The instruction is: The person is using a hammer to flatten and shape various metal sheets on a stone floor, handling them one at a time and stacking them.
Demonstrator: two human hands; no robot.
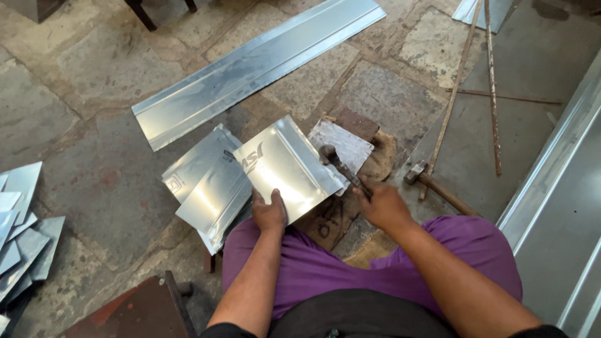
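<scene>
Fingers (280, 199) pinning metal sheet (288, 164), hammer (341, 168) gripped, spare hammer (435, 183) beside

The floor (81, 119) is made of worn, uneven stone slabs with dirt-filled joints, grey and brownish under soft daylight. A long strip of sheet metal (250, 66) lies across it, a pile of cut metal pieces (22, 231) sits at the left edge, and thin rusty rods (491, 81) lie on a smoother grey slab (538, 69) to the right. Dark furniture legs (143, 14) show at the top, and a reddish wooden block (134, 310) sits at the bottom.
</scene>
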